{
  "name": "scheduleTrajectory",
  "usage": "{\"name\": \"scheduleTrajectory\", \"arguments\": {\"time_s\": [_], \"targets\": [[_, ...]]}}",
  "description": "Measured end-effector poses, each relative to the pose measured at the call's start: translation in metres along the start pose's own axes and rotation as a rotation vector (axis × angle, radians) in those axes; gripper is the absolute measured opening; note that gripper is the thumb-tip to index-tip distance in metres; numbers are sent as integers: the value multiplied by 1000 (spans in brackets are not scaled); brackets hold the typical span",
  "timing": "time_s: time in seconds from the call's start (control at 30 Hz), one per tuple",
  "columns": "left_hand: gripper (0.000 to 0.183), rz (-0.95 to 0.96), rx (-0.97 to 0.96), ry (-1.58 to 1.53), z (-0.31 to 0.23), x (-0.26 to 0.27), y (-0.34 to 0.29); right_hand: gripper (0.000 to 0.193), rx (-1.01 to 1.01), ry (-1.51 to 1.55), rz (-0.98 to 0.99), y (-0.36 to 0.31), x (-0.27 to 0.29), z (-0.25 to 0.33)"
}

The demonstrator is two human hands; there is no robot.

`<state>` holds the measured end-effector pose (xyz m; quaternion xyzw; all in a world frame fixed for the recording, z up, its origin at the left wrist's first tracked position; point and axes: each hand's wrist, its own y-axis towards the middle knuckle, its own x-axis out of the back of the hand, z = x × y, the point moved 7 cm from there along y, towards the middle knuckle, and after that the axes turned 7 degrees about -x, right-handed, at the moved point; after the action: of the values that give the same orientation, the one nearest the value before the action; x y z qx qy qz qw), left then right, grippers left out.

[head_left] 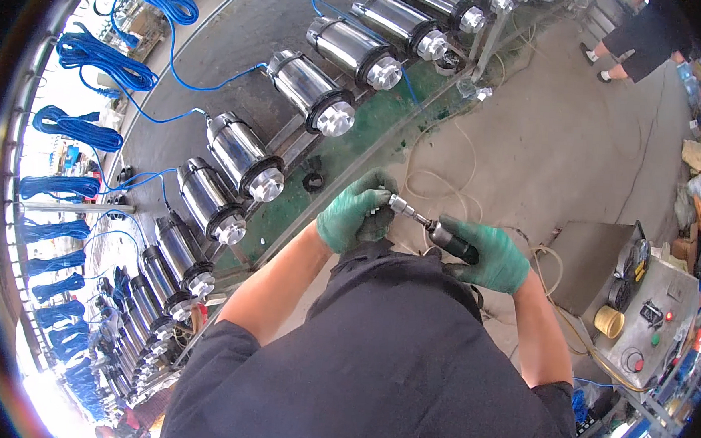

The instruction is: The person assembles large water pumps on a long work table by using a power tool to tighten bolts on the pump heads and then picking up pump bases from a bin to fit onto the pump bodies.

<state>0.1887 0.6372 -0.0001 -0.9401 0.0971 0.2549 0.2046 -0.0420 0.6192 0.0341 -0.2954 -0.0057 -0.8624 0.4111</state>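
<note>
The right hand in a green work glove [489, 257] is closed around the dark body of a black hand tool with a silver metal shaft [451, 240]. This tool is in front of the person's black cloth shirt [390, 366], above the grey concrete floor [555, 151], and its silver end points to the left hand in a green work glove [357, 213]. The left hand has its fingers bent and narrow, just at this silver end; whether they grip it, or hold also some small piece, I cannot tell.

To the left of the tool there is a long row of shiny silver cylinders with black bands and bright metal end pieces [238, 152]. They lie side by side, with their end pieces turned toward the tool's side. Farther to the left of the tool hang coiled bright blue cables [107, 58], and thin blue leads go from some of them to the cylinders.

To the right of the tool stands a grey metal table [671, 296], with a yellow round container [609, 321] on it. Beyond the tool, toward the upper right, is another person in dark clothes [649, 40].
</note>
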Motion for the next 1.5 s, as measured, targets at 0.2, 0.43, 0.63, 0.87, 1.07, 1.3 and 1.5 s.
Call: {"name": "scheduleTrajectory", "arguments": {"time_s": [0.2, 0.43, 0.63, 0.87, 1.07, 1.3, 1.5], "targets": [[24, -6, -19, -90, 2, -15, -3, 82, 13, 89, 6, -8, 1, -2], [33, 106, 109, -169, 14, -10, -3, 82, 12, 24, 17, -9, 2, 1], [40, 65, 86, -248, 19, -20, -7, 80, -38, 174, 63, -8, -3, -6], [36, 69, 167, -380, 36, -3, -5, 79, -22, 178, 92, -1, -7, 2], [36, -92, 93, -257, 11, 24, 2, 79, -52, 276, 73, 27, -19, -8], [36, -660, -527, 678, -70, 177, 22, 79, -138, 500, -89, 128, -72, -72], [79, -565, 5, 1748, -128, 214, 78, 76, -207, 345, -128, 213, -100, -90]]}}
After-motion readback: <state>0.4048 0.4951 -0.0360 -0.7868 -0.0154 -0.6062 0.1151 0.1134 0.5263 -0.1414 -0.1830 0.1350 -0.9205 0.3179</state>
